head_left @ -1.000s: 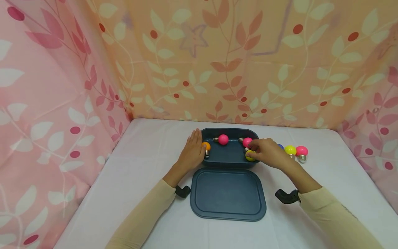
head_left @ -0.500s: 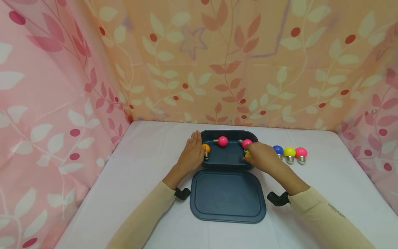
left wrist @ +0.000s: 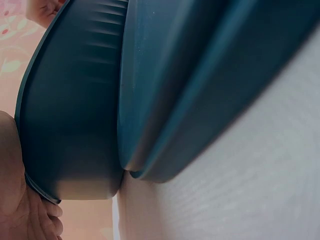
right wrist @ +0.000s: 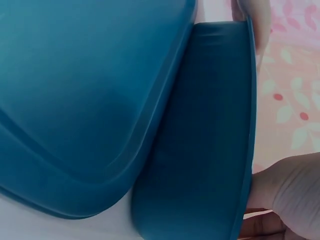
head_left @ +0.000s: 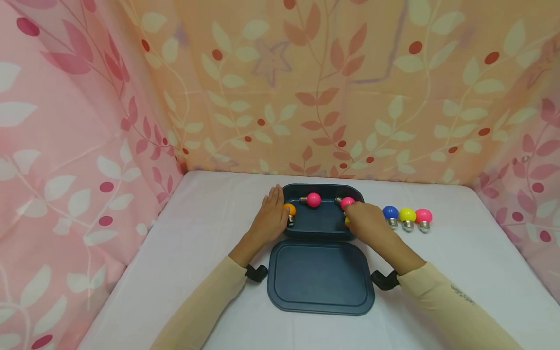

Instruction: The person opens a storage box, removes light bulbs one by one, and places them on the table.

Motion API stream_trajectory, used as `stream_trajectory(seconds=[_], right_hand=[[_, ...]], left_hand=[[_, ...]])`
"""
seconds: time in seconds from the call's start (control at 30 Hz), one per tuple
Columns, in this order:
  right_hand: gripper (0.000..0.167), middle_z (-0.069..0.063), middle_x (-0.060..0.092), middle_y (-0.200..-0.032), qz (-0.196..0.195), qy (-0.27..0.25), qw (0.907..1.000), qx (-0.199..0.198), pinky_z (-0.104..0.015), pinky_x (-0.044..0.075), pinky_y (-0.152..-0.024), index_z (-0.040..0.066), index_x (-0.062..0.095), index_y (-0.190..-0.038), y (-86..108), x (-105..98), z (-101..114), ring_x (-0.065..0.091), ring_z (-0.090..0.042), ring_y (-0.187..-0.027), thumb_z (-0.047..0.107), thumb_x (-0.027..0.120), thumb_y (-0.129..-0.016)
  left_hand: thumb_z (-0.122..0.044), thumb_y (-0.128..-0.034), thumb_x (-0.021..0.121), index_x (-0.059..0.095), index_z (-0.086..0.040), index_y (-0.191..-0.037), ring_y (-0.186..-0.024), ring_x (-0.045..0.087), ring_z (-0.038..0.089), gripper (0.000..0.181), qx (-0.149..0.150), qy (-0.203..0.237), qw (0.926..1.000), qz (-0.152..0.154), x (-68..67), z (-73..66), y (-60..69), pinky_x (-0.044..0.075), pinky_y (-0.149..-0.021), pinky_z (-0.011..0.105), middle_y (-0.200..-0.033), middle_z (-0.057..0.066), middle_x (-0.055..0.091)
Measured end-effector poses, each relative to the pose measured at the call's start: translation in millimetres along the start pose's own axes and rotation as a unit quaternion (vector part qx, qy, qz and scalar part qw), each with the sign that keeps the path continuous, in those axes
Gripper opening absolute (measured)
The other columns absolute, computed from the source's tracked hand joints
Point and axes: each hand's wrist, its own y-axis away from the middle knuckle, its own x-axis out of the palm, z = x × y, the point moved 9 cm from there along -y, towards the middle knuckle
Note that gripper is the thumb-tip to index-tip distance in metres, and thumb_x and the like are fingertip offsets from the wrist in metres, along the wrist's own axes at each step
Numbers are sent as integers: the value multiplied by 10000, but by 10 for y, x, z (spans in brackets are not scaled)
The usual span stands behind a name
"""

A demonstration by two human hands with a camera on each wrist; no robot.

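Observation:
My left hand (head_left: 270, 214) rests along the left end of a dark blue box (head_left: 319, 234), fingers straight, thumb over the rim near an orange light bulb (head_left: 290, 209). At the opposite end, my right hand (head_left: 368, 222) reaches over the rim with curled fingers on a yellow light bulb (head_left: 347, 220), of which only a sliver shows. Just behind those fingers lies a pink light bulb (head_left: 347, 202). Another pink bulb (head_left: 313, 200) lies by the back wall inside. In the right wrist view the box wall (right wrist: 205, 135) hides the right fingertips.
A flat dark blue lid (head_left: 321, 277) lies in front of the box, close to its wall. Right of the box, a blue bulb (head_left: 390, 213), a yellow bulb (head_left: 407, 215) and a pink bulb (head_left: 423, 216) form a row on the white tablecloth (head_left: 210, 204). Patterned curtains surround the table.
My right hand has shifted left and lower into the box with the yellow bulb, now mostly covering it. The blue bulb in the row has come into full view. My left hand stays put.

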Motion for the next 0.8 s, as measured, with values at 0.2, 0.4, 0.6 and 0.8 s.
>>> stream_trajectory(seconds=[0.2, 0.4, 0.6, 0.8], right_hand=[[324, -108, 673, -744, -100, -20, 9999, 59, -376, 559, -549, -16, 720, -990, -15, 21, -11, 542, -229, -573, 163, 886, -775], [306, -115, 682, -753, -145, 74, 9999, 3, -414, 579, -573, -8, 726, -936, -44, 35, -7, 583, -251, -599, 162, 904, -754], [454, -160, 705, -838, 24, 109, 9999, 2, -456, 591, -627, -19, 706, -1049, -94, 55, -3, 618, -291, -663, 197, 932, -721], [449, -134, 692, -805, 70, 1, 9999, -84, -434, 579, -610, -7, 714, -1038, -123, 65, -23, 604, -274, -676, 214, 936, -716]], left_hand=[[-324, -1100, 282, 90, 52, -1598, -1564, 52, 308, 653, -64, 15, 10000, 52, 3, 3, 2, 77, -1250, 447, -1687, 196, 62], [-331, -1097, 264, 89, 58, -1596, -1563, 56, 315, 656, -26, 15, 10000, 46, 8, 2, 5, 89, -1249, 457, -1686, 200, 55], [-319, -1096, 270, 96, 63, -1593, -1562, 58, 322, 651, 26, 72, 10000, 21, -5, -5, 1, 102, -1247, 474, -1684, 209, 61], [-314, -1094, 277, 102, 67, -1591, -1563, 48, 313, 650, 54, 89, 9999, 12, -15, -13, 8, 113, -1245, 481, -1683, 207, 59]])
